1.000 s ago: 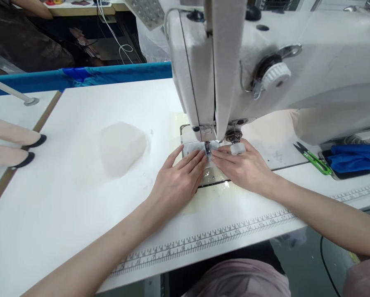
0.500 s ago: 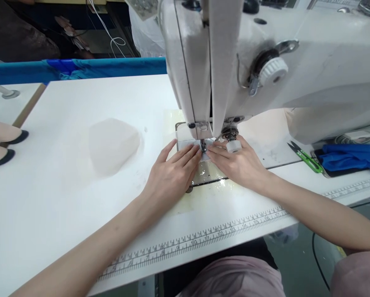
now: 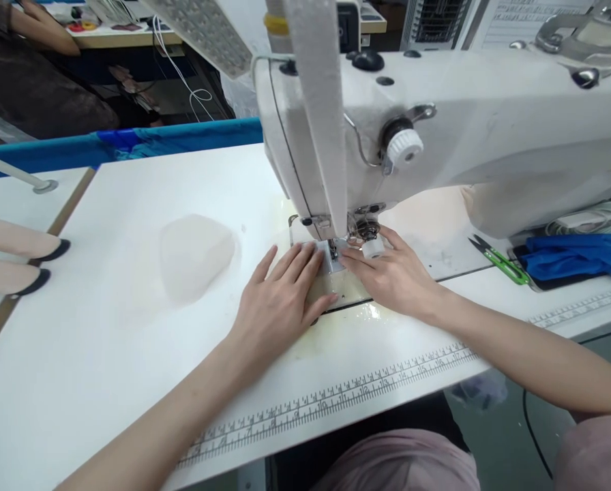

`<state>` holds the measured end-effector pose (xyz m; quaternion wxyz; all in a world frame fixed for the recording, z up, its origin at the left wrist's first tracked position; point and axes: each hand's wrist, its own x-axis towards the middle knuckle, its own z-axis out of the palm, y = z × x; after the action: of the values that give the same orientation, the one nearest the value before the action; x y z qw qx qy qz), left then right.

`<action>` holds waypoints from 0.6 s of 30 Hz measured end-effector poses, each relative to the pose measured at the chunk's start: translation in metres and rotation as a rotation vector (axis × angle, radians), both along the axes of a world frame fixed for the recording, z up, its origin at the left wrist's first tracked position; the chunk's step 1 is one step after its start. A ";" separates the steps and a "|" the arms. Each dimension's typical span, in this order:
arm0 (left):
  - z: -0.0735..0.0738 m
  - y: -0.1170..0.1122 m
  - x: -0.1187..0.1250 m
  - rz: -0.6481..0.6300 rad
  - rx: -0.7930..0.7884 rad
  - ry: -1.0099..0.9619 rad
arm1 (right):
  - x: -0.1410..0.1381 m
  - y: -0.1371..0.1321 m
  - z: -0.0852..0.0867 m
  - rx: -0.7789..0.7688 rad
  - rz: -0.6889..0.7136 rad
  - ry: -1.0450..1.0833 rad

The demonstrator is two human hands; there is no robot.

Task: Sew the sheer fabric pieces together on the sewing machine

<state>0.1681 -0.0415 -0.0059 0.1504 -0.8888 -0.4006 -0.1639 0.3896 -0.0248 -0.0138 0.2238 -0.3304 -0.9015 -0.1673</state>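
Observation:
My left hand (image 3: 277, 296) lies flat to the left of the presser foot (image 3: 333, 249), fingers spread and the thumb pointing right. On the other side, my right hand (image 3: 395, 276) has its fingers stretched out, their tips close to the foot. Both hands rest at the needle plate of a white sewing machine (image 3: 453, 129). Any thin material beneath the fingertips is too faint to make out. A pale, sheer rounded patch (image 3: 198, 259) shows on the white table (image 3: 131, 382) to the left.
Green thread snips (image 3: 502, 261) lie at the right beside a blue cloth (image 3: 576, 256). A printed ruler (image 3: 331, 402) runs along the table's front edge. Two pale, dark-tipped forms (image 3: 19, 262) jut in at left. Another person's arm (image 3: 44, 27) appears at the back left.
The camera view has shifted, showing more of the machine's top. My left hand's fingers have spread, its thumb now stretched out to the right. My right hand stays by the foot.

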 end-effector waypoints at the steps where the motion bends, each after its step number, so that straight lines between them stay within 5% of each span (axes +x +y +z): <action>1: 0.004 -0.002 -0.001 -0.008 0.045 0.016 | 0.000 -0.001 0.002 0.031 0.001 0.016; 5: 0.016 -0.002 -0.004 -0.061 0.179 -0.012 | -0.004 -0.009 0.009 0.104 0.019 0.077; 10: 0.015 0.008 -0.006 -0.188 -0.008 -0.045 | -0.012 -0.018 0.007 -0.058 0.151 0.095; 18: 0.004 0.010 -0.002 -0.226 -0.127 -0.090 | -0.010 -0.025 0.008 -0.203 -0.001 0.025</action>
<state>0.1656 -0.0315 -0.0016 0.0562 -0.9277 -0.3139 -0.1940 0.3792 -0.0496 -0.0063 0.2004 -0.3540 -0.9108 -0.0712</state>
